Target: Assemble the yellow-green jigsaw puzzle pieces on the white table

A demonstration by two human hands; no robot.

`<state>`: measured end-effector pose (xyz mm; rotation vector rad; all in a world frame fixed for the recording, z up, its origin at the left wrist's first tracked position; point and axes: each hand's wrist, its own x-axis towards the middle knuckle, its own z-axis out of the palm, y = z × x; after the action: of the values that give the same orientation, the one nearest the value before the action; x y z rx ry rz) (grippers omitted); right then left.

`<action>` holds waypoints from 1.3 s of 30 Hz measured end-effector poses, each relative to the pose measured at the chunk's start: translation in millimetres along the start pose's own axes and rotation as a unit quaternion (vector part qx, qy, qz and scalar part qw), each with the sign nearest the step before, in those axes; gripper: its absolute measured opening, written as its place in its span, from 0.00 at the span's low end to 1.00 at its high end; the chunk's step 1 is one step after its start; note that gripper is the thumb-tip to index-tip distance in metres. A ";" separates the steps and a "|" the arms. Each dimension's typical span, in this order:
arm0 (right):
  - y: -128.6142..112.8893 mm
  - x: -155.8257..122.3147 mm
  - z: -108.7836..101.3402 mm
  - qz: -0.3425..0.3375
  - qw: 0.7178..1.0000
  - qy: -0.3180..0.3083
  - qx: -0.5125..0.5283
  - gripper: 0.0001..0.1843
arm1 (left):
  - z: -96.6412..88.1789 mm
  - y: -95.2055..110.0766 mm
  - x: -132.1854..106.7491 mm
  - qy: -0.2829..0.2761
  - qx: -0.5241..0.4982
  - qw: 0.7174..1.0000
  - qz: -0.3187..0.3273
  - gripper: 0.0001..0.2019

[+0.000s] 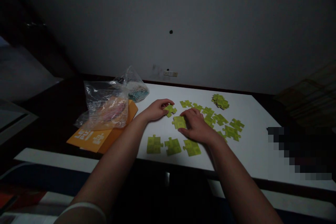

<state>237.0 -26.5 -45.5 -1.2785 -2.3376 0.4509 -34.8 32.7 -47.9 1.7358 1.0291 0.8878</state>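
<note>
Three pieces (172, 146) up front, left hand (156, 109) pinching one piece (170, 111), right hand (195, 125) gripping another piece (180, 122), one pile (221, 102) beyond

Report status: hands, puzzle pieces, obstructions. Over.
Left hand holds a puzzle piece. Right hand touches another piece, finger and thumb at its edges. Three separate pieces in a near row. Plastic bag off left, apart from both hands.
</note>
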 end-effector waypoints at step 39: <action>-14.4 15.3 -3.5 0.189 0.891 0.029 0.411 0.29 | 29.3 21.7 -1.7 0.011 -0.234 0.970 -0.067 0.21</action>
<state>221.2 -20.6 -32.4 -1.2442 -1.5129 1.3294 -4.0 16.0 -37.7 1.2509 0.8543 0.9725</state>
